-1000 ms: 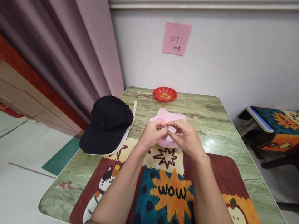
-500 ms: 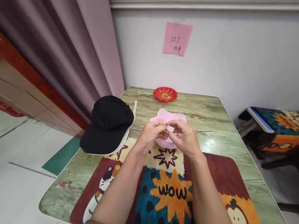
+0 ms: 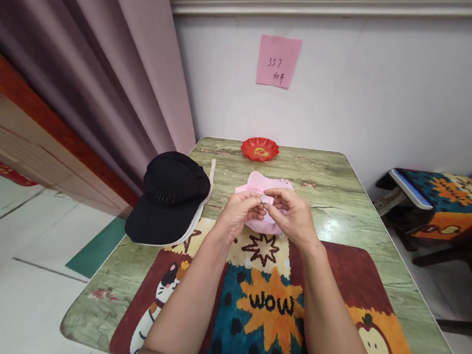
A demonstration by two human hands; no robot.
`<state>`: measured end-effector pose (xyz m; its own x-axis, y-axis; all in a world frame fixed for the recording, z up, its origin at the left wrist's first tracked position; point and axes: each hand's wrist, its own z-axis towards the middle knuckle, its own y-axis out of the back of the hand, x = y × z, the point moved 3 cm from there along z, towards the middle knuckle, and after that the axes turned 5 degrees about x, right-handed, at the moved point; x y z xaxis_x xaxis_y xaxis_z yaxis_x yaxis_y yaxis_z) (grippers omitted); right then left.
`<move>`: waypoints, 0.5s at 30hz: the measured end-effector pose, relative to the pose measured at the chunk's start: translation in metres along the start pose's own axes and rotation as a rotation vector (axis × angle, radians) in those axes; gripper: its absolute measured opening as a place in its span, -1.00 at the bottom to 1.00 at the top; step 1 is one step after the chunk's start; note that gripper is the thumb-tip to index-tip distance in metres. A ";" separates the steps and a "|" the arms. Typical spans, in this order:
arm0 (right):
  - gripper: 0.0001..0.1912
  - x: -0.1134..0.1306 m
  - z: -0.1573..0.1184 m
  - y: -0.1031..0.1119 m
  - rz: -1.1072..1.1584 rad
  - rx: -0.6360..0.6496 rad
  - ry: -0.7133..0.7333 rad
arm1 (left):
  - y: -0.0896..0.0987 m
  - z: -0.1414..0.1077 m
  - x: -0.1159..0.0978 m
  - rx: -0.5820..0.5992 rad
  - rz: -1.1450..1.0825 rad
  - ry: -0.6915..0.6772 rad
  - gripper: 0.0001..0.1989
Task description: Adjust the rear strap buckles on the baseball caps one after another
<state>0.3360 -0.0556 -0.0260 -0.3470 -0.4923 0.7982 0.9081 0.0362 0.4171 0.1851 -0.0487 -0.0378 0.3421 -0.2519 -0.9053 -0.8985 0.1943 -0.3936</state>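
1. Hands, two: the left hand (image 3: 236, 214) and right hand (image 3: 293, 215), nearly meeting; the fingers of both pinch a small pale strap of the pink cap.
2. Pink cap (image 3: 257, 180), one: on the counter at the mat's far edge, behind and below the hands (the exact part gripped is too small for us to tell).
3. Black cap (image 3: 178, 179), one: left of the hands, over a white brim (image 3: 190, 234); a pale strap (image 3: 213, 171) stands beside it.
4. Red dish (image 3: 259, 156), one: scalloped, near the back edge.
5. Counter (image 3: 324, 181), one: green wood-grain, bearing one patchwork mat (image 3: 260, 316) lettered "WOW".
6. Room: we count one white wall (image 3: 354, 111), one pink note (image 3: 280, 51) marked 357, mauve curtain (image 3: 118, 44) at left, tiled floor (image 3: 4, 298), and a second printed mat (image 3: 451, 196) at right.
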 end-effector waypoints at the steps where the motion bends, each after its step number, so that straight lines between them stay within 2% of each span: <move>1: -0.73 0.001 0.000 0.001 -0.020 0.002 0.018 | -0.001 0.000 0.000 -0.002 0.015 -0.007 -0.75; 9: -0.75 0.005 -0.001 0.001 -0.237 -0.049 0.171 | 0.000 -0.002 -0.005 -0.025 0.149 -0.095 -0.80; 15: -0.80 0.003 -0.002 -0.003 -0.320 -0.112 0.218 | -0.003 -0.003 -0.009 -0.077 0.217 -0.143 -0.87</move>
<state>0.3328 -0.0594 -0.0259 -0.5698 -0.6365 0.5199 0.7863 -0.2381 0.5701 0.1836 -0.0502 -0.0282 0.1693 -0.0747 -0.9827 -0.9715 0.1551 -0.1791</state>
